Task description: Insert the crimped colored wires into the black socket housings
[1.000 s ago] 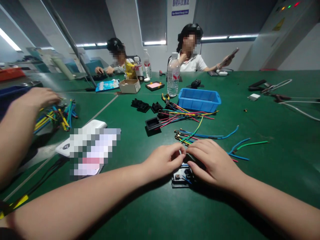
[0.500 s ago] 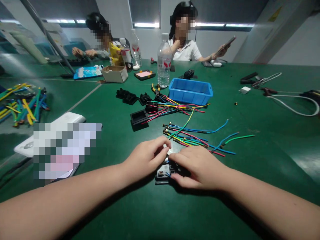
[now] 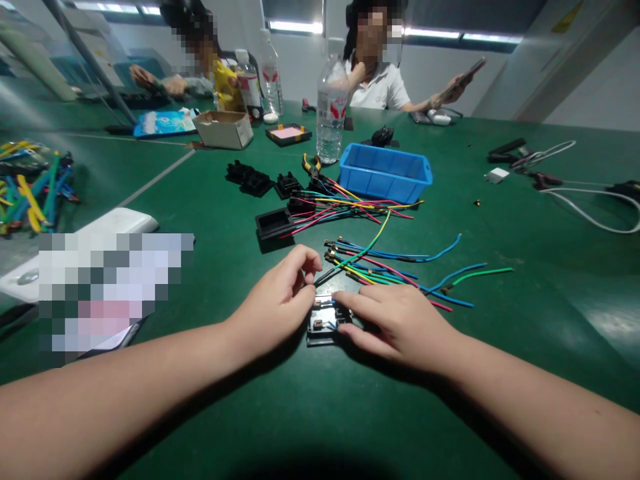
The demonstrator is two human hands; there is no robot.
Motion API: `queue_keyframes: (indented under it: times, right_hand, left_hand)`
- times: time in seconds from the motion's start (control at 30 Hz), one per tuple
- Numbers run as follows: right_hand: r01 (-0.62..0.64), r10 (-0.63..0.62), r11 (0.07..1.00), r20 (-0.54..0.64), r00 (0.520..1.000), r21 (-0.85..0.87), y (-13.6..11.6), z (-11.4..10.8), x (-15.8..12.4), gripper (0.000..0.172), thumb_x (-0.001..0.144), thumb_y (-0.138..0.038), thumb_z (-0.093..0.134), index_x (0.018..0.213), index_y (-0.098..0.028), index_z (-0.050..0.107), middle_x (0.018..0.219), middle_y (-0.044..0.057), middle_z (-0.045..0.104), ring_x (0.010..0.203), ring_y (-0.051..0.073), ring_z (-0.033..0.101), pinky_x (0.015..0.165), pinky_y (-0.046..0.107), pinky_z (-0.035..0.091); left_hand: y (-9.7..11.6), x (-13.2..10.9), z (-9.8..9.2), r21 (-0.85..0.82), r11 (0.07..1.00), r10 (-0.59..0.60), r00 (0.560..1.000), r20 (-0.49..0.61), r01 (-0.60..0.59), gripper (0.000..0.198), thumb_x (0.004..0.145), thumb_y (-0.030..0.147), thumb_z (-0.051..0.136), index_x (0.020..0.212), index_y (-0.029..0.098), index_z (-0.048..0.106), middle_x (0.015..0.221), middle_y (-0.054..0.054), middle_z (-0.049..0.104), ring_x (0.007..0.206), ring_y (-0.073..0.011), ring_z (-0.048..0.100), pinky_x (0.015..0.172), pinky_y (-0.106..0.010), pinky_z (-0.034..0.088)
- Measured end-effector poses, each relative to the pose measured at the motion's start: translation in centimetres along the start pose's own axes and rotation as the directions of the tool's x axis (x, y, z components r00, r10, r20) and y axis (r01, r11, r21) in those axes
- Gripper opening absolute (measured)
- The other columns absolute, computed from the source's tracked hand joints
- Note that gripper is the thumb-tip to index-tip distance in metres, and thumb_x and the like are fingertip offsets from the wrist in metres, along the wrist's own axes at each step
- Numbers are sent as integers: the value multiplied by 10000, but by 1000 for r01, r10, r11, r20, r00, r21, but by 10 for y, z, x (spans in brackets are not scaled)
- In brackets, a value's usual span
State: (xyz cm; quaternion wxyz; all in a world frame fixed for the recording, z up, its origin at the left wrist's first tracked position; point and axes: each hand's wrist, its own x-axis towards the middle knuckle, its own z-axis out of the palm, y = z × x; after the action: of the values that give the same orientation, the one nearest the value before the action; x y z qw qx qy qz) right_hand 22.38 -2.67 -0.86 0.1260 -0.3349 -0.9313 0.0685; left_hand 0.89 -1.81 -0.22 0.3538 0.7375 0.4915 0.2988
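In front of me on the table lies a small black plastic housing (image 3: 325,320) with a pale inside, small metal terminals and short blue wires in it. My right hand (image 3: 400,323) grips its right side, thumb and index finger on it, the other fingers curled. At its upper left, my left hand (image 3: 277,303) is closed in a pinch on the dark-sleeved end of a green-yellow wire (image 3: 373,247); the very tip is hidden by the fingers. Just beyond the hands are loose blue, red, yellow and green wires (image 3: 395,257) with metal terminals.
Farther back are an open black box (image 3: 275,225), black housings (image 3: 250,179), pliers (image 3: 311,165), a blue bin (image 3: 385,175) and a water bottle (image 3: 331,110). A phone (image 3: 117,293) and white device (image 3: 123,219) lie left. Two people sit across the table.
My left hand has drawn left and slightly away from the housing, bringing the green-yellow wire's end with it. More of the housing's inside shows. The camera view has tilted down a little.
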Motion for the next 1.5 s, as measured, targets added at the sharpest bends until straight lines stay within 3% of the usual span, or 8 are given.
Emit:
queue_keyframes:
  times: [0.17,0.33,0.6,0.83,1.07,1.33,1.5]
  right_hand:
    - [-12,12,1000,8,1000,17,1,2,-1,389,990,-451,409,1225,-203,594,822,41,684,716,185,628,604,304,332]
    - [4,-4,999,1,1000,52,2,3,-1,385,992,-434,415,1214,-178,598,866,51,711,751,192,660,629,308,365]
    - [10,-11,1000,-51,999,-4,1,3,-2,336,978,-413,443,1170,-194,612,833,36,656,686,164,590,574,299,330]
    - [50,-52,998,-79,996,-25,1,4,-1,333,988,-398,422,1143,-167,606,811,42,684,672,169,613,582,306,329]
    - [60,-58,998,-68,996,29,1,3,-1,316,977,-385,443,1118,-155,606,773,29,683,652,165,615,574,310,324]
    - [58,-56,997,-39,998,54,3,2,0,342,971,-419,448,1120,-161,616,751,17,671,652,159,602,579,313,320]
    - [74,-64,994,-116,991,85,6,1,1,325,1000,-324,361,1057,-148,628,766,41,652,676,165,561,601,306,351]
  left_hand:
    - [0,-2,2,154,988,13,995,103,-29,127,939,279,430,1046,220,463,909,6,552,822,-160,532,753,-311,413]
    - [0,-2,1,242,967,33,984,173,-75,176,973,298,379,1092,222,485,1057,-35,588,988,-213,551,853,-373,428]
    - [-3,-1,2,214,974,41,989,139,-71,221,996,308,315,1118,220,477,1122,-50,584,1036,-212,558,903,-384,430]
    - [-3,0,2,224,974,16,993,119,-42,217,981,317,341,1106,219,489,1110,-54,578,1000,-211,557,881,-377,438]
    - [-4,7,0,-12,1000,-14,996,-93,13,113,911,230,455,1011,200,496,914,4,547,820,-134,525,762,-266,447]
    - [-3,11,-2,109,993,-46,999,28,42,170,873,257,557,1031,199,579,946,0,653,789,-139,596,718,-264,458]
    - [-6,13,-2,120,991,-70,994,79,61,177,891,295,557,1025,215,640,903,5,699,812,-156,641,711,-269,471]
